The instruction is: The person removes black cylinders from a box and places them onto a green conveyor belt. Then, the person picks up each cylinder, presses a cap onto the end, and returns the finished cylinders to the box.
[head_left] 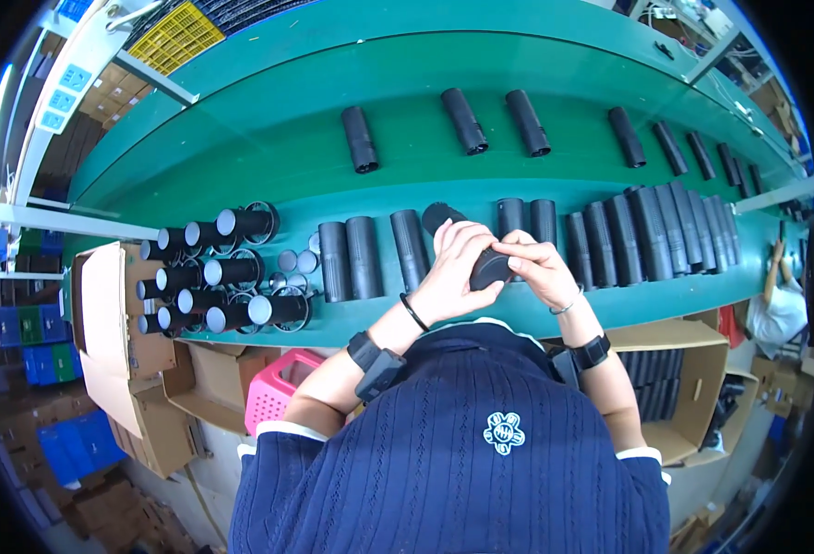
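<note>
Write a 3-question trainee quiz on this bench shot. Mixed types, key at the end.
1. Multiple choice: what does the left hand grip?
A) a yellow crate
B) a black cylinder
C) a blue bin

2. True or false: a cardboard box with black tubes in it sits below the bench, on the person's right.

3. Fill the gap: the thin black band is worn on the person's ____ wrist.

Key: 1 B; 2 true; 3 left.
</note>
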A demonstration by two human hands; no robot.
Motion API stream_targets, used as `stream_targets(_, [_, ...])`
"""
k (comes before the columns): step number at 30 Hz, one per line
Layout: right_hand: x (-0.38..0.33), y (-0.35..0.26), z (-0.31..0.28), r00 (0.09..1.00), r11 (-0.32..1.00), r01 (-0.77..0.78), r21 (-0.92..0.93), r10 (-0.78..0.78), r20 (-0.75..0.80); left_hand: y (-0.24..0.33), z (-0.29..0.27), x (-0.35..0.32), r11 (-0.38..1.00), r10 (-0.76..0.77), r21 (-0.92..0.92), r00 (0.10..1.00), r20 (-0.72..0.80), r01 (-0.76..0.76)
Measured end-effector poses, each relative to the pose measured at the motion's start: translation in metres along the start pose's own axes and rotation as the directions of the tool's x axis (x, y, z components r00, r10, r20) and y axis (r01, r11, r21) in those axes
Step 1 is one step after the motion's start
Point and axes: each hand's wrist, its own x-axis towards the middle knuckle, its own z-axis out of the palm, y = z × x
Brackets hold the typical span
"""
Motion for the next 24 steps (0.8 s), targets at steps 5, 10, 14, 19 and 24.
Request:
stream_targets(5, [0.006, 0.010, -0.005, 1.000, 1.000, 0.022, -0.013, -0.022, 0.000, 0.004, -0.005, -0.004, 0.957, -0.152, -0.252, 0.988, -0.022, 0.142])
stream_targets(10, [0.015, 0.010, 0.006, 0.989, 0.971, 0.005, -0.240, 0.031, 0.147, -0.022, -0.011, -0.005, -0.214, -0.437, -0.975, 0.886, 0.153, 0.062])
stream_targets(14, [0.007, 0.020, 0.019, 0.995, 0.963, -0.063, -0.263, 0.079, 0.052, -0.025, -0.016, -0.003, -0.174, -0.542, -0.979, 0.820, 0.186, 0.107])
stream_targets(19, [0.018, 0.013, 0.025, 0.995, 0.806, 0.087, -0.585, -0.049, 0.082, -0.045, -0.014, -0.014, -0.089, -0.504, -0.991, 0.853, 0.135, 0.104])
stream_targets(24, [0.028, 0.011, 0.028, 0.991, 0.716, 0.093, -0.691, 0.000, 0.133, -0.054, -0.023, -0.011, -0.384, -0.593, -0.922, 0.753, 0.286, 0.048])
